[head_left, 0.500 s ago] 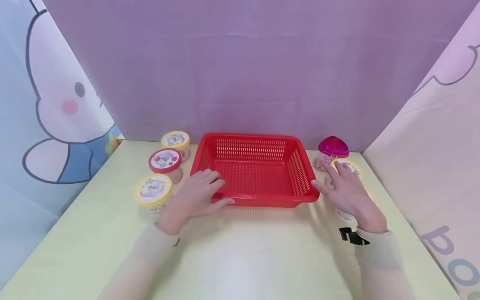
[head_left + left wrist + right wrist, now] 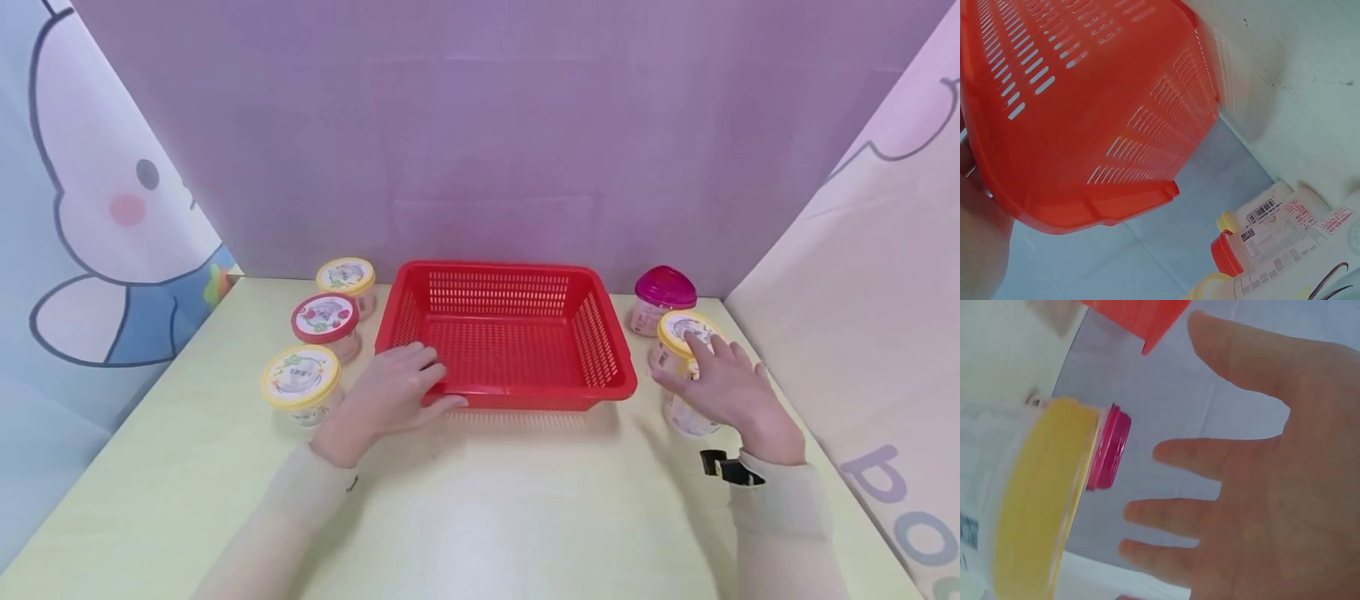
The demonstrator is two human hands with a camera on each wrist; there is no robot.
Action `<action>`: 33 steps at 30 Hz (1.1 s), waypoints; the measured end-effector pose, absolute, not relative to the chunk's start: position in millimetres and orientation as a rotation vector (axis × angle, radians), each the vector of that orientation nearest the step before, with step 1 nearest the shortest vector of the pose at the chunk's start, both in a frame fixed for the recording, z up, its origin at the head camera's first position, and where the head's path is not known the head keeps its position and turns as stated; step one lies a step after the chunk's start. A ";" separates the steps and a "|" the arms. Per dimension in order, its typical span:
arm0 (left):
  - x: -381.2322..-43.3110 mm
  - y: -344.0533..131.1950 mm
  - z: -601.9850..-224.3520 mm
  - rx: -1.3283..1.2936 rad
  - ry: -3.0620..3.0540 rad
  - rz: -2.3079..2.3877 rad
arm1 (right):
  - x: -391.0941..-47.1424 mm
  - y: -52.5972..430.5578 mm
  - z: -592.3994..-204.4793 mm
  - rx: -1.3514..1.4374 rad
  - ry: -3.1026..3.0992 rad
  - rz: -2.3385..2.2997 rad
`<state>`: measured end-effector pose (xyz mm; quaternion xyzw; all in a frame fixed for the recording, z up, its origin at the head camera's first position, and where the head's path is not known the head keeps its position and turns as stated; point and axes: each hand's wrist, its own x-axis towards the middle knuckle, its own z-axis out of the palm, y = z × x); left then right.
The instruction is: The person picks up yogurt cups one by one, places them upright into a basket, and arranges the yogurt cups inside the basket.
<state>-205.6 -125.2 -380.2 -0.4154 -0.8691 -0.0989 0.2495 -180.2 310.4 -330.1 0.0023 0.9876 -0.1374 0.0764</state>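
Note:
A red plastic basket [image 2: 517, 346] with slotted sides stands in the middle of the table. My left hand [image 2: 390, 392] grips its rim at the near left corner, fingers over the edge and thumb along the outside. In the left wrist view, part of that hand [image 2: 985, 231] shows at the basket's rim. My right hand [image 2: 727, 379] hovers over the tubs on the right, fingers spread and holding nothing. It partly hides a yellow-lidded tub [image 2: 671, 354] and a nearer tub [image 2: 688, 417]. Behind them is a tub with a domed magenta lid [image 2: 665, 287].
Left of the basket, a row holds a far yellow-lidded tub [image 2: 347, 275], a red-lidded tub [image 2: 326, 319] and a near yellow-lidded tub [image 2: 302, 377]. A purple cloth backdrop [image 2: 487, 150] rises behind the table [image 2: 480, 508], with printed cloth on both sides.
My right hand has moved right, away from the basket's near right corner, uncovering more of the middle yellow-lidded tub. My left hand stays on the basket's rim.

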 end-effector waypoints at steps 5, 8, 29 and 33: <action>-204.5 -125.0 -379.8 -1.112 -2.384 -0.230 | -176.6 320.0 -326.2 0.103 2.881 -0.421; -203.4 -125.4 -379.0 -1.099 -2.400 -0.217 | -175.2 324.5 -325.0 0.141 2.815 -0.456; -202.7 -124.1 -377.2 -1.085 -2.423 -0.160 | -176.9 336.9 -336.0 0.163 2.819 -0.418; -201.0 -123.7 -375.6 -1.083 -2.439 -0.148 | -177.1 338.4 -336.2 0.160 2.778 -0.408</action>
